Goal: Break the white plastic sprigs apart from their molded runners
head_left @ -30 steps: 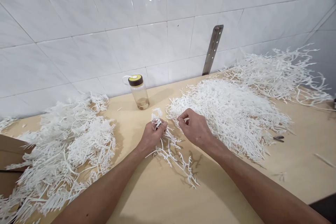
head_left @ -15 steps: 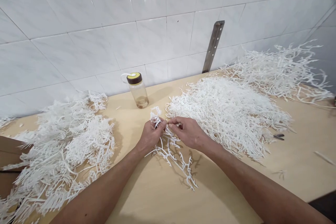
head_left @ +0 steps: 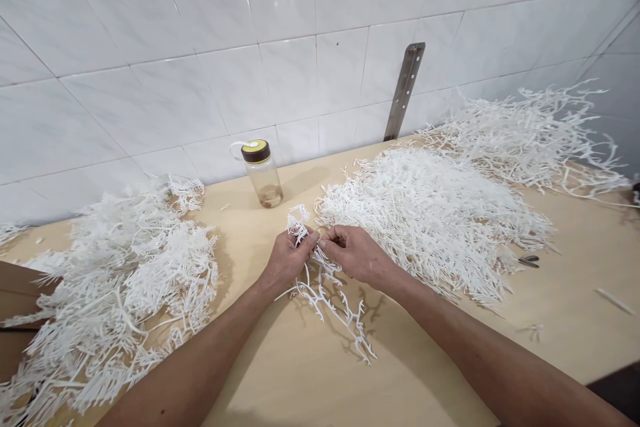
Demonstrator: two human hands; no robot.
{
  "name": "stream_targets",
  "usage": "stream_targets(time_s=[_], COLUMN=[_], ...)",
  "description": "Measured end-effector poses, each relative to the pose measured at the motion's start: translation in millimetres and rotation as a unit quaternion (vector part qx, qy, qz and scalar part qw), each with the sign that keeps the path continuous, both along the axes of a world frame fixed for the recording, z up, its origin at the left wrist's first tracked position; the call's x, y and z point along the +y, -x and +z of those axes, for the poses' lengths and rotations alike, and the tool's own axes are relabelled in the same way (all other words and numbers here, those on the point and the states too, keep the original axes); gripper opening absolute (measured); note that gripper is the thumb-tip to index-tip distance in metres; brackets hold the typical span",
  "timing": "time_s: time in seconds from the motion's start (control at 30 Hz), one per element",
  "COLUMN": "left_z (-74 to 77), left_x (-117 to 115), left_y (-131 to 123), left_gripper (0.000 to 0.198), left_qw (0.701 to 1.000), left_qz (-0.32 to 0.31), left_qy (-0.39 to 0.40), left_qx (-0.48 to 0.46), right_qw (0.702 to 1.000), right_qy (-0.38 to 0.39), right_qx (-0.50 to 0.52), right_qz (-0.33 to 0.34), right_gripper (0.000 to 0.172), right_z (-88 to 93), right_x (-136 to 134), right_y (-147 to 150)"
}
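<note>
My left hand is closed around a white branched plastic sprig whose tip sticks up above the fist and whose stem trails toward me on the wooden table. My right hand pinches the same sprig just right of the left fingers; the two hands touch. A large heap of white sprigs lies directly right of my hands. Another heap of sprigs lies to the left.
A clear bottle with a dark and yellow lid stands near the tiled wall behind my hands. A third, looser pile sits at the far right. Small scissors or pliers lie right of the middle heap. A metal bracket is fixed on the wall.
My right hand has moved left from the heap's edge to meet my left hand on the sprig. The left hand has stayed in place.
</note>
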State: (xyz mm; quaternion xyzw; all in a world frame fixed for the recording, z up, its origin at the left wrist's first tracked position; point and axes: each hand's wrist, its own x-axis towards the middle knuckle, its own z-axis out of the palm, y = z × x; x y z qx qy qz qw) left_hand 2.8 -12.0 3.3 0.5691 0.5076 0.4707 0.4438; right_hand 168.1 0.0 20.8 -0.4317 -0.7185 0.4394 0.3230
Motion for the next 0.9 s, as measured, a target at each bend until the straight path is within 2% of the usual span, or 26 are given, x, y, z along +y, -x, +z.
stream_targets(time_s=[0.2,0.43,0.5,0.7,0.9], left_z=[5.2,0.5,-0.4,-2.6,-9.8], left_x=[-1,1,1,3,5], left_y=[-1,0,0,1,-1], left_gripper=[0.042,0.04,0.04,0.034,0.029], left_qw=[1.0,1.0,0.999,0.998,0.999], left_qz=[-0.001,0.01,0.011,0.019,0.011], left_qy=[0.022,-0.007,-0.008,0.008,0.007], left_qx=[-0.015,0.027,0.037,0.053,0.036], right_qw=[0.999,0.997,0.995,0.964,0.954], right_qy=[-0.017,-0.039,-0.067,-0.235,-0.26], right_qx=[-0.025,-0.056,-0.066,-0.12,-0.148], right_qz=[-0.025,-0.039,-0.046,-0.027,0.008], right_gripper=[0.02,0.02,0.02,0.019,0.019], right_z=[-0.2,-2.7,-3.5,-12.2,-10.5], right_x=[0,0,-2,-5,-5], right_y=[1,0,2,6,2])
